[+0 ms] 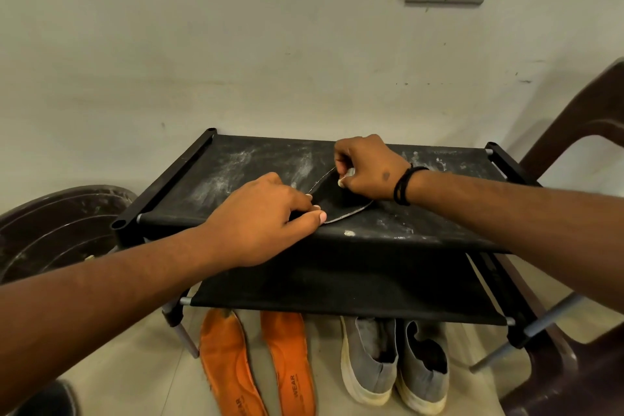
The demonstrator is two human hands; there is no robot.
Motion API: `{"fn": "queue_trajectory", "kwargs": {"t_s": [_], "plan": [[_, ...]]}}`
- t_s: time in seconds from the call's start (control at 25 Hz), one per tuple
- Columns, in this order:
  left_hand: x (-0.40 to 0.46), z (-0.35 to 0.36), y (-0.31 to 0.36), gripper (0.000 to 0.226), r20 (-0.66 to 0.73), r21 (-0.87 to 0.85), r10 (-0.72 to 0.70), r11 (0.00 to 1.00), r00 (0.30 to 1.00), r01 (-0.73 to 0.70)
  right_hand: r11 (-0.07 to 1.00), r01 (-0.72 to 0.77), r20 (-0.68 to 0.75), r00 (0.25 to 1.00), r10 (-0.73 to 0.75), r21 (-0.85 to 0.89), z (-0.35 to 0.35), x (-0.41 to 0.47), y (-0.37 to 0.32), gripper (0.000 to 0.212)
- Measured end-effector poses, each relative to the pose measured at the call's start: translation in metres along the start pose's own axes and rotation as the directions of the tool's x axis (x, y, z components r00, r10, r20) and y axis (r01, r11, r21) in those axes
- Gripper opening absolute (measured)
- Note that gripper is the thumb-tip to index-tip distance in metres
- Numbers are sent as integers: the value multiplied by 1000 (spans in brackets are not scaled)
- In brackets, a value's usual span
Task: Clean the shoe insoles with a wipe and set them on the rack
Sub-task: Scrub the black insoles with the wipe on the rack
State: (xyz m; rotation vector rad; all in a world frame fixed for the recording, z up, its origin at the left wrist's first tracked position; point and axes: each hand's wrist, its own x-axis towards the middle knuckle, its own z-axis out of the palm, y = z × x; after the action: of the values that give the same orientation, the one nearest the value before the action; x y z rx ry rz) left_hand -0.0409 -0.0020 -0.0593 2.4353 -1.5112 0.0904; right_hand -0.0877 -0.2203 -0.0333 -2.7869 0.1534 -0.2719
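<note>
At frame centre, the left hand (270, 213) pinches the near end of a dark insole (332, 201) lying on the dusty top shelf of a black rack (236, 165); the right hand (366, 167) pinches its far end. Lower centre, two orange insoles (256, 361) lie on the floor left of grey shoes (395, 361).

We see the rack (236, 172) with matt black cloth shelves, dusted with white powder, on grey metal tubes and black plastic joints. The orange insoles (233, 368) look worn and fuzzy, the grey shoes (369, 358) suede-like, the brown chair (574, 132) glossy plastic.
</note>
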Motion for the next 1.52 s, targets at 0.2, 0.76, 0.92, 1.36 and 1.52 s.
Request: {"fn": "queue_trajectory", "kwargs": {"t_s": [0.2, 0.76, 0.92, 1.36, 1.52], "plan": [[-3, -3, 2, 69, -2, 2, 17, 1000, 1000, -17, 974, 134, 94, 984, -153, 183, 9, -17, -31, 21], [-1, -4, 4, 60, -23, -32, 19, 999, 1000, -20, 996, 85, 108, 991, -85, 10, 7, 13, -18, 20], [-1, -5, 5, 61, -28, -44, 24, 999, 999, -25, 994, 30, 26, 999, -28, -102, 6, 25, -11, 28], [-2, -7, 8, 51, -36, -35, 29, 999, 999, -30, 982, 91, 21, 996, -89, -168, 8, 23, -12, 28], [-5, -9, 7, 53, -11, -17, 37, 999, 999, -37, 988, 109, 203, 971, -129, 108, 5, 9, -31, 18]]}}
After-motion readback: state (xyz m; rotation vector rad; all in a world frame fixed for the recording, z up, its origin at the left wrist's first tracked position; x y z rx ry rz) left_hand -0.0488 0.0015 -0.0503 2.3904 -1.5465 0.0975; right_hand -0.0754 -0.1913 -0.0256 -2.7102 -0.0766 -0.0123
